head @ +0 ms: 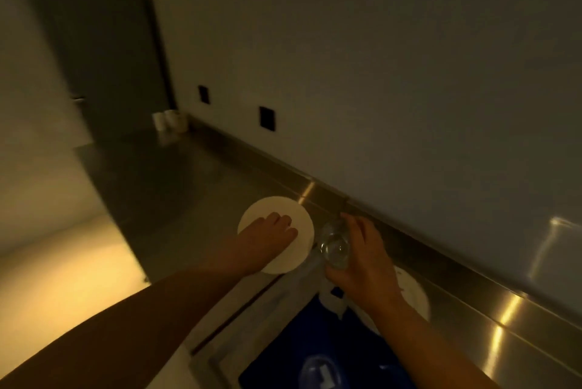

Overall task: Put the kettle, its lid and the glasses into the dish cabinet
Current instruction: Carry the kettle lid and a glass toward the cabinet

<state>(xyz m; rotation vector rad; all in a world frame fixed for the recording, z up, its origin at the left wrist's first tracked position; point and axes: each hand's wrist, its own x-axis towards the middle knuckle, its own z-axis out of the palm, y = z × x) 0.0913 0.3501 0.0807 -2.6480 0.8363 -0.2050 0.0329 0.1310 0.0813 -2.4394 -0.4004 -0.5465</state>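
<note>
My right hand [362, 258] is closed around a clear glass [334, 247], held just above the steel counter near the back wall. My left hand [267, 239] lies flat, fingers apart, on top of a round white disc [277, 209] that rests on the counter; I cannot tell whether this disc is a lid or a plate. Another clear glass [318, 371] stands at the bottom edge of the view on a dark blue surface [299, 344]. No kettle shows in this blurred, dim frame.
The steel counter [176, 174] runs back to the left along the wall. White cups [168, 119] stand at its far end beside a tall dark panel [104, 51]. A white plate [415, 294] lies partly under my right forearm. Two black wall sockets [267, 118] sit above the upstand.
</note>
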